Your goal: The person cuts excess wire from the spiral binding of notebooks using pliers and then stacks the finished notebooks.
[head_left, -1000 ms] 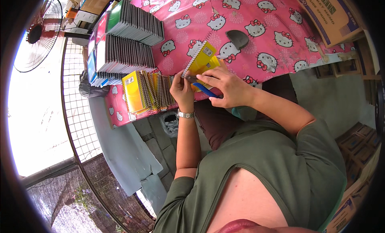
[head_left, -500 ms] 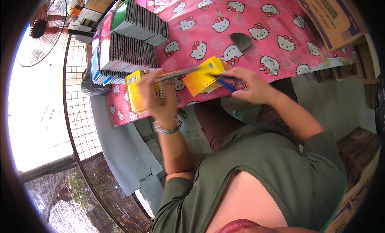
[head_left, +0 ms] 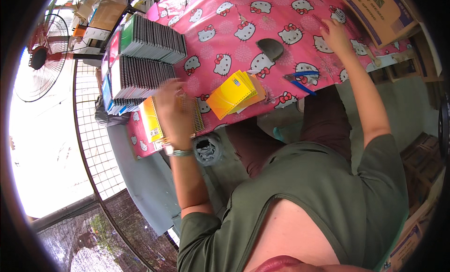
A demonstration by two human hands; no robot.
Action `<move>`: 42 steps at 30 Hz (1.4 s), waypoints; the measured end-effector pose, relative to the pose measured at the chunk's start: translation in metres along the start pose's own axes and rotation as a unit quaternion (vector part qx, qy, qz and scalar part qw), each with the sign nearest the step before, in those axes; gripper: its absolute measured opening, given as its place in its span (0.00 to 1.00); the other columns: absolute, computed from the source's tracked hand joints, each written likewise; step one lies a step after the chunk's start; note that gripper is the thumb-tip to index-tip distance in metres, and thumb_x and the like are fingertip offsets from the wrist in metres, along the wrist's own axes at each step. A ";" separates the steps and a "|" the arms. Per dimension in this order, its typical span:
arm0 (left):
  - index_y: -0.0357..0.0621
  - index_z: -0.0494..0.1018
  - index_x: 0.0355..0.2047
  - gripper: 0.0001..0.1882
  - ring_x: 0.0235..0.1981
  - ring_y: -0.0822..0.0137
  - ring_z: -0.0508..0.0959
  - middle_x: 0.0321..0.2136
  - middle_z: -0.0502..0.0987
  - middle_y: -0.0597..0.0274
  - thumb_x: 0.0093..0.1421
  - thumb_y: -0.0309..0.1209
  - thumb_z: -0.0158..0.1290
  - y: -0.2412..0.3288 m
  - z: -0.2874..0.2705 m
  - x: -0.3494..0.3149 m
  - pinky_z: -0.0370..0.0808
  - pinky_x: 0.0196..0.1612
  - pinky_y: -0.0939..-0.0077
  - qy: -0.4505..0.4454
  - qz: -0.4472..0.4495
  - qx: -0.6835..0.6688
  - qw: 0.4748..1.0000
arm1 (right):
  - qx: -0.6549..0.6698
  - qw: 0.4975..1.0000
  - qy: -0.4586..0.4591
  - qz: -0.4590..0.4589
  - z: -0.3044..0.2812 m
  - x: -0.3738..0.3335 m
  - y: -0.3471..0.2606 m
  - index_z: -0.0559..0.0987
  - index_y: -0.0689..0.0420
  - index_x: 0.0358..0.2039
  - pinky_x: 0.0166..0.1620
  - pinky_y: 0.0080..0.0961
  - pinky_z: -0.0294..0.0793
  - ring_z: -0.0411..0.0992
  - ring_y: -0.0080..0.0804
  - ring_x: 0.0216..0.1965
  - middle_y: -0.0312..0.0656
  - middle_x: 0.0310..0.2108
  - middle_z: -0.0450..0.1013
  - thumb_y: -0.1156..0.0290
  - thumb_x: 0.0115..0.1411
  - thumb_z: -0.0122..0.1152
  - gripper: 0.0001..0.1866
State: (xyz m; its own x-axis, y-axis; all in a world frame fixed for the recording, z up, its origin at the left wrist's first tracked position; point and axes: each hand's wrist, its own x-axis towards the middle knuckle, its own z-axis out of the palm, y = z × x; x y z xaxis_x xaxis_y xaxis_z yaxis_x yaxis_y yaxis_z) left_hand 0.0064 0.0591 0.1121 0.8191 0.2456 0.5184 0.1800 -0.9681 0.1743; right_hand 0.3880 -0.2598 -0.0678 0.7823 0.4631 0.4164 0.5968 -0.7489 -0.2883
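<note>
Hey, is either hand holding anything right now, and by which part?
Can't be told: the left hand is blurred over yellow notebooks, and the right hand is too small to judge. The blue-handled pliers lie unheld on the tablecloth.

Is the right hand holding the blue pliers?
No, the blue-handled pliers lie on the pink tablecloth, away from the right hand.

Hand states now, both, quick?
Left hand: blurred at the yellow notebook stack; open or closed can't be told.
Right hand: near the carton, not on the pliers; grip unclear.
</note>
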 end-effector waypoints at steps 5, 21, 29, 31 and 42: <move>0.43 0.75 0.41 0.17 0.45 0.53 0.76 0.41 0.77 0.57 0.52 0.35 0.63 0.051 0.083 -0.052 0.76 0.44 0.61 -0.228 -0.012 0.004 0.974 | -0.067 0.991 -0.108 0.042 0.017 0.018 0.001 0.77 0.57 0.49 0.52 0.42 0.73 0.71 0.47 0.53 0.47 0.49 0.73 0.63 0.62 0.59 0.17; 0.43 0.70 0.41 0.11 0.40 0.53 0.74 0.35 0.76 0.56 0.58 0.29 0.53 0.044 0.085 -0.036 0.65 0.49 0.58 -0.078 -0.001 -0.005 0.997 | 0.466 0.841 -0.143 -0.235 -0.045 -0.056 -0.219 0.83 0.55 0.42 0.42 0.31 0.74 0.73 0.35 0.39 0.39 0.34 0.74 0.75 0.58 0.63 0.11; 0.43 0.71 0.40 0.09 0.40 0.53 0.74 0.34 0.76 0.57 0.60 0.29 0.53 0.042 0.085 -0.036 0.65 0.50 0.59 -0.069 -0.006 -0.037 0.997 | 0.439 0.853 -0.117 -0.256 -0.048 -0.051 -0.220 0.83 0.54 0.39 0.44 0.32 0.73 0.73 0.38 0.41 0.39 0.36 0.72 0.80 0.54 0.62 0.12; 0.43 0.72 0.40 0.08 0.41 0.53 0.74 0.33 0.76 0.57 0.60 0.29 0.53 0.041 0.086 -0.035 0.65 0.51 0.58 -0.065 -0.004 -0.039 0.997 | 0.428 0.857 -0.112 -0.264 -0.048 -0.054 -0.221 0.82 0.54 0.39 0.44 0.32 0.73 0.72 0.39 0.42 0.39 0.37 0.72 0.79 0.53 0.62 0.12; 0.43 0.72 0.41 0.09 0.41 0.54 0.74 0.34 0.77 0.57 0.60 0.29 0.54 0.046 0.089 -0.034 0.66 0.52 0.58 -0.049 -0.005 -0.049 0.998 | 0.526 0.787 -0.265 -0.186 -0.042 -0.052 -0.215 0.82 0.51 0.42 0.46 0.32 0.72 0.72 0.40 0.45 0.38 0.38 0.72 0.82 0.54 0.58 0.16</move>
State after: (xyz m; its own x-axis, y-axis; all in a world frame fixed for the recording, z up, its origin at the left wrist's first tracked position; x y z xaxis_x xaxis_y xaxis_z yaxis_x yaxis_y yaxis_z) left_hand 0.0353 0.0023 0.0283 0.8674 0.2442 0.4335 0.1381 -0.9552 0.2617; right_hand 0.2118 -0.1430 0.0087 0.3169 0.8985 0.3036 0.4016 0.1629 -0.9012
